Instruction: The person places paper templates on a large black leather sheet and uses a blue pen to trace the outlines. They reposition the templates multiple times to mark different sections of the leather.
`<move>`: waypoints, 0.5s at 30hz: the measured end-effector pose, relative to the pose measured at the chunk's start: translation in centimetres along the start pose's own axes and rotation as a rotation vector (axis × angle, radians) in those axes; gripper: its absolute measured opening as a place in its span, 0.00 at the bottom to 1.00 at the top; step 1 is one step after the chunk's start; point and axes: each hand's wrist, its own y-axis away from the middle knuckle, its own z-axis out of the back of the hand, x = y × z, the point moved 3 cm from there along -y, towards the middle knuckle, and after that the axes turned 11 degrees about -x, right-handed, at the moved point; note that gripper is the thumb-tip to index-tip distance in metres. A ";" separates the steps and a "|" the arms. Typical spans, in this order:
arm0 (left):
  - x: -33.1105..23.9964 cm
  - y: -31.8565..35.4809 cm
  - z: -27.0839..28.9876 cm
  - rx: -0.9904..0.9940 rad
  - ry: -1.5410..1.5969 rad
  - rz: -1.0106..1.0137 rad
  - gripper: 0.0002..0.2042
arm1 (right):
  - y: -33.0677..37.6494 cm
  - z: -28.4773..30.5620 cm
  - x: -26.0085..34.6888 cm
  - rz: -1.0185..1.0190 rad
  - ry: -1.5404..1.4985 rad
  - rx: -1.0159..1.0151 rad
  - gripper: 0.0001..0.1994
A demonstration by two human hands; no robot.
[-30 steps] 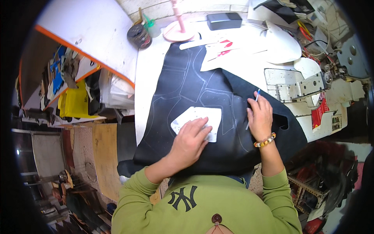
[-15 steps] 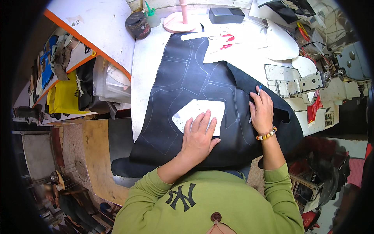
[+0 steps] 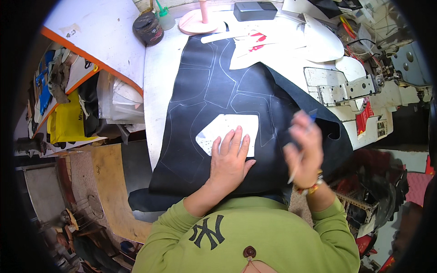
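Observation:
A sheet of black leather (image 3: pixel 180 152) covers the table before me, with pale outlines of several pattern shapes drawn on its surface. Under the spread fingers of my left hand (image 3: pixel 229 166), a white five-sided template (image 3: pixel 214 129) lies flat on the leather. My right hand (image 3: pixel 307 150) is raised over the right part of the sheet and blurred by motion. Its fingers close round a slim white pen (image 3: pixel 295 170) with a blue end near the fingertips, the other end sticking out below the palm. The leather's right edge is folded back over itself.
Further back lie white paper pieces (image 3: pixel 282 45) and a white strip (image 3: pixel 223 36). A pink spool stand (image 3: pixel 195 22), a dark jar (image 3: pixel 148 29), a green-capped bottle (image 3: pixel 165 18) and a black box (image 3: pixel 255 11) stand there. At right is a sewing machine (image 3: pixel 348 91); at left, an orange-edged shelf (image 3: pixel 91 52).
My right hand has lifted off the leather and turned, pulling back a little with the pen. My left hand stays on the template. The whole view has shifted slightly.

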 end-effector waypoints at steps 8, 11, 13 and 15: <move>0.3 0.3 -0.7 -0.046 -0.107 -0.048 0.26 | 6.2 -5.8 2.7 -0.176 -0.196 0.209 0.21; 0.4 0.3 -0.8 -0.059 -0.087 -0.034 0.24 | 6.7 -6.8 2.3 -0.185 -0.178 0.186 0.21; 0.4 0.4 -0.8 -0.059 -0.072 -0.027 0.24 | 6.8 -6.8 2.1 -0.143 -0.172 0.201 0.21; 0.4 0.4 -0.8 -0.065 -0.077 -0.030 0.24 | 7.0 -7.0 2.1 -0.138 -0.150 0.195 0.21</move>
